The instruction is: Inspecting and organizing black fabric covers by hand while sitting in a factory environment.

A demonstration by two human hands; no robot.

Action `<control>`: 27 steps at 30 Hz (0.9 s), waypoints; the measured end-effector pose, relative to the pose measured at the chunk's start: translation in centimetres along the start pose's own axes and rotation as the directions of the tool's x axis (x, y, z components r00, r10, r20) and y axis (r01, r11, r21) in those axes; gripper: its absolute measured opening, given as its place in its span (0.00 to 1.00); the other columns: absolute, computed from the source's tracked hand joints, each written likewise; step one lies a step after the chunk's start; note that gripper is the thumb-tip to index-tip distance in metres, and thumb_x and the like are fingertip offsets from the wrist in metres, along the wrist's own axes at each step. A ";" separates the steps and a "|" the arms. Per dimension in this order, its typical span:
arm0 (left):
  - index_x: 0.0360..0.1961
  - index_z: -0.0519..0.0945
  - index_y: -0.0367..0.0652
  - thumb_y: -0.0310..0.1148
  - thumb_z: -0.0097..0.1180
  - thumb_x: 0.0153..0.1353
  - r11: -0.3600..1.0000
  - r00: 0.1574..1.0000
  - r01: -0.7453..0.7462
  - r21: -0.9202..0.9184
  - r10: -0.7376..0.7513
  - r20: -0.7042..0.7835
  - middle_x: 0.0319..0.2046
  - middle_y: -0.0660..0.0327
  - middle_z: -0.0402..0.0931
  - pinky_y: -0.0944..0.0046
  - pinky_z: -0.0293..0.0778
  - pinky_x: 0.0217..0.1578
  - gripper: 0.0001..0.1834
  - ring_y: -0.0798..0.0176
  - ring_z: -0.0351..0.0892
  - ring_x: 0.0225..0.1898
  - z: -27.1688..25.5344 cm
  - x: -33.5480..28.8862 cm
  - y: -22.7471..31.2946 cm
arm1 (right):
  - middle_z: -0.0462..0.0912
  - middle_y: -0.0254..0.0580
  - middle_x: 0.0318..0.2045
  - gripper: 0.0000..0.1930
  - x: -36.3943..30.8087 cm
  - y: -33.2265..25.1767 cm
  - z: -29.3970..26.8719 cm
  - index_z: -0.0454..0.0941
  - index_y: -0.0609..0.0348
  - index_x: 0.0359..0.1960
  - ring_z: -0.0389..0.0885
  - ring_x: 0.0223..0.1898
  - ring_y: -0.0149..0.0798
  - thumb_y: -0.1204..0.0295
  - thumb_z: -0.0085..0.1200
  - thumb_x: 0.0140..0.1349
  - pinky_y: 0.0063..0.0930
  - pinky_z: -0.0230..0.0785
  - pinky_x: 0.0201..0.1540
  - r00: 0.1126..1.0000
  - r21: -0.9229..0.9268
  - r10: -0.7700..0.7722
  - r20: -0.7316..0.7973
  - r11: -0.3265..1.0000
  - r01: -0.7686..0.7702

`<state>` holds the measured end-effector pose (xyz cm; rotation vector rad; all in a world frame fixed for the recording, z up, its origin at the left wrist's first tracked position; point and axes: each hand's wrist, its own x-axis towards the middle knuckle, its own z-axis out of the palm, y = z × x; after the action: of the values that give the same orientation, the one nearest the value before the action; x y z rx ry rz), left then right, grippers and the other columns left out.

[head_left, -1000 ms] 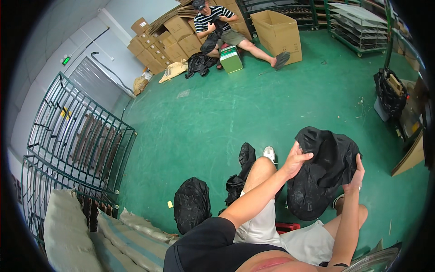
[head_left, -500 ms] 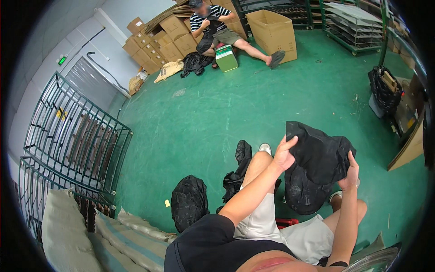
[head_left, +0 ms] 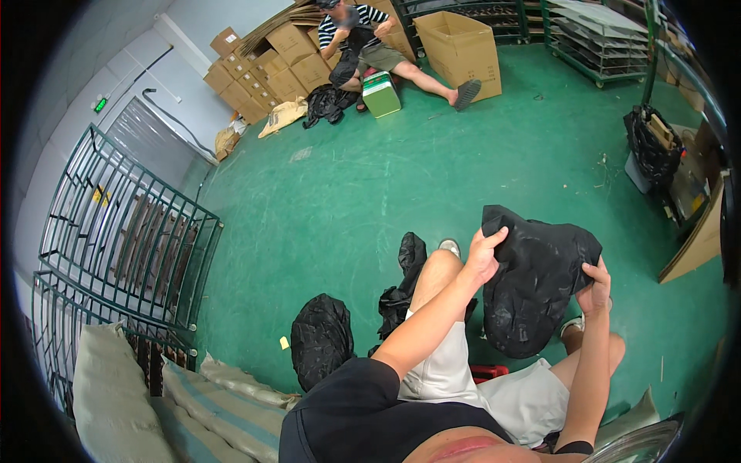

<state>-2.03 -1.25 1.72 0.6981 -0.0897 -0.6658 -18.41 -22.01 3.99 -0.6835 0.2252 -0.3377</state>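
Black, thin sheeting (head_left: 540, 266) spans the gap between both hands in the head view, the left hand (head_left: 482, 258) pinching its left edge between thumb and fingers, the right hand (head_left: 593, 287) gripping its right edge, fingers partly curled. Well left of the left hand, a rounded black bundle (head_left: 322, 341) lies on green floor (head_left: 363, 185).

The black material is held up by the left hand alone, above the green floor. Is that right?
Not quite: the head view shows both hands on the black material, the left hand at its left edge, the right hand at its right, above the green floor.
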 end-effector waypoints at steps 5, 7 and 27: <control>0.48 0.76 0.42 0.28 0.56 0.64 1.000 1.000 -0.008 -0.014 0.008 -0.010 0.44 0.59 0.79 0.55 0.77 0.46 0.12 0.58 0.79 0.46 -0.6 0.7 -0.2 | 0.82 0.46 0.48 0.17 1.0 0.5 -0.8 0.74 0.64 0.54 0.81 0.49 0.44 0.77 0.50 0.62 0.39 0.72 0.56 0.999 -0.016 0.038 -0.020 0.999 -0.038; 0.48 0.75 0.42 0.26 0.56 0.63 0.999 1.000 0.004 -0.034 -0.004 0.007 0.44 0.59 0.78 0.55 0.76 0.48 0.12 0.58 0.79 0.46 -0.5 0.5 -0.2 | 0.82 0.45 0.47 0.14 1.4 0.6 -0.9 0.75 0.64 0.51 0.81 0.49 0.43 0.74 0.50 0.65 0.39 0.72 0.56 0.996 -0.018 0.054 -0.071 0.998 -0.055; 0.49 0.75 0.40 0.20 0.54 0.61 0.999 0.999 0.011 0.049 -0.010 -0.032 0.45 0.60 0.79 0.59 0.75 0.50 0.14 0.58 0.79 0.49 0.2 0.9 -2.7 | 0.80 0.49 0.48 0.16 1.3 2.5 -0.5 0.72 0.68 0.53 0.80 0.49 0.45 0.78 0.53 0.64 0.41 0.73 0.55 0.979 -0.113 -0.007 -0.206 0.993 -0.017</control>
<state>-2.85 -3.47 0.08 0.7567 -0.0735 -0.6641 -16.76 -21.00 1.81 -0.7610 0.4462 -0.3933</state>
